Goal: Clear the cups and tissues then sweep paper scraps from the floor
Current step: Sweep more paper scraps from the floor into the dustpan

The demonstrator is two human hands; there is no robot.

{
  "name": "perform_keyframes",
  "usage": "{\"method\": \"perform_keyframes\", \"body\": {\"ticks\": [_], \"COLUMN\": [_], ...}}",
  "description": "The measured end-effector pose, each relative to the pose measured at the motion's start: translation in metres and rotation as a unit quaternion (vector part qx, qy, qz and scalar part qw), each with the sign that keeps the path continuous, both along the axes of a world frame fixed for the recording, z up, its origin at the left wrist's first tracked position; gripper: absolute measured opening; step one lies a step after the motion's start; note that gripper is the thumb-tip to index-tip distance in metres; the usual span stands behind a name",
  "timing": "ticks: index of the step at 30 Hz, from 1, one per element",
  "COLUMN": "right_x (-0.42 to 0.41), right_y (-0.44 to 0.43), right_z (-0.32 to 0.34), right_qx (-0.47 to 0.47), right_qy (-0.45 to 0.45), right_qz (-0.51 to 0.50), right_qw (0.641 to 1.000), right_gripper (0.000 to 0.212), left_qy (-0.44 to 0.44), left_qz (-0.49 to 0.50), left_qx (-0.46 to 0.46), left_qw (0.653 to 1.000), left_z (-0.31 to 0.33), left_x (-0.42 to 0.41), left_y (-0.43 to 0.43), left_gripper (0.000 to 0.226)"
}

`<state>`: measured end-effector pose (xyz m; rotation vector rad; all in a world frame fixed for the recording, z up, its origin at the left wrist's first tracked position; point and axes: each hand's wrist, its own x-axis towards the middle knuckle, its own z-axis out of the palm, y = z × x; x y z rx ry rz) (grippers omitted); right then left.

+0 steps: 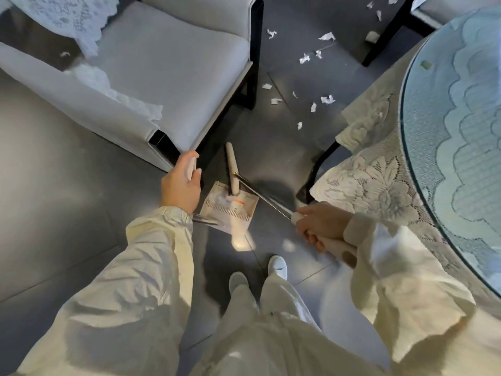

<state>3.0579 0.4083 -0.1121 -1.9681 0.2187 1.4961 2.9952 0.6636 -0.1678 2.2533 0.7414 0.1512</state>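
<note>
The floor [67,185] is dark grey tile with thin joints, glossy enough to show pale patches of light near the centre of the frame. A grey upholstered chair [176,77] with black legs fills the upper left, white lace draped over its back and arm. At the right edge curves a round table [423,169] with a glass top, and a lace cloth [379,185] hangs from its rim towards the floor. The black leg of a second chair [385,36] stands at the upper right.

The paper scraps [305,58] lie scattered over the tiles in the upper middle of the frame, between the two chairs and down towards the table's cloth. A few white bits already sit inside the dustpan [230,210], which rests on the floor at the centre.

The left hand [180,183], centre left, has its fingers curled round the pale grip of the dustpan's upright handle. The right hand [322,226], centre right, has its fingers wrapped tight round the pale grip of the broom [232,168], whose metal shaft slants up-left to a pale head lying at the dustpan's far edge. Two white shoes [278,265] stand at the lower centre.
</note>
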Motion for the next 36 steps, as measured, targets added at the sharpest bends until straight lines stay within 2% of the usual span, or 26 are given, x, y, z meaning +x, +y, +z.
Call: {"method": "perform_keyframes", "body": {"ticks": [2,3,6,11,18,21,25,27,31,36], "right_x": [-0.001,0.0,0.011,0.041,0.128,0.179,0.245,0.274,0.324,0.377], "right_y": [-0.002,-0.003,-0.006,-0.012,-0.016,-0.015,-0.015,-0.013,-0.011,-0.008], "right_z": [0.018,0.026,0.043,0.04,0.006,-0.002,-0.011,-0.011,-0.019,-0.035], "right_qx": [0.016,0.025,0.031,0.033,-0.006,-0.029,-0.063,-0.067,-0.145,-0.173], "right_qy": [0.044,0.058,-0.002,-0.032,-0.13,-0.138,-0.154,-0.14,-0.153,-0.153], "right_qz": [-0.066,-0.09,-0.115,-0.171,-0.179,-0.208,-0.203,-0.237,-0.251,-0.206], "right_qw": [0.997,0.994,0.993,0.984,0.975,0.968,0.965,0.959,0.945,0.951], "right_gripper": [0.036,0.025,0.011,0.012,0.021,0.011,0.034,0.031,0.013,0.024], "left_qy": [-0.004,-0.009,-0.022,-0.029,-0.039,-0.035,-0.028,-0.027,-0.039,-0.029], "left_qz": [-0.015,-0.021,-0.024,-0.026,-0.074,-0.094,-0.127,-0.144,-0.18,-0.222], "left_qx": [-0.004,-0.005,-0.007,-0.026,0.019,0.019,0.013,0.015,0.019,0.019], "left_qw": [1.0,1.0,0.999,0.999,0.996,0.995,0.991,0.989,0.983,0.974], "left_z": [0.003,0.004,0.005,0.006,0.01,0.012,0.017,0.019,0.012,-0.001], "left_x": [0.001,0.002,0.01,0.048,0.16,0.223,0.298,0.33,0.389,0.454], "left_y": [-0.002,-0.004,-0.008,-0.01,-0.013,-0.019,-0.026,-0.027,-0.026,-0.024], "left_gripper": [0.027,0.027,0.027,0.026,0.028,0.027,0.028,0.03,0.029,0.032]}}
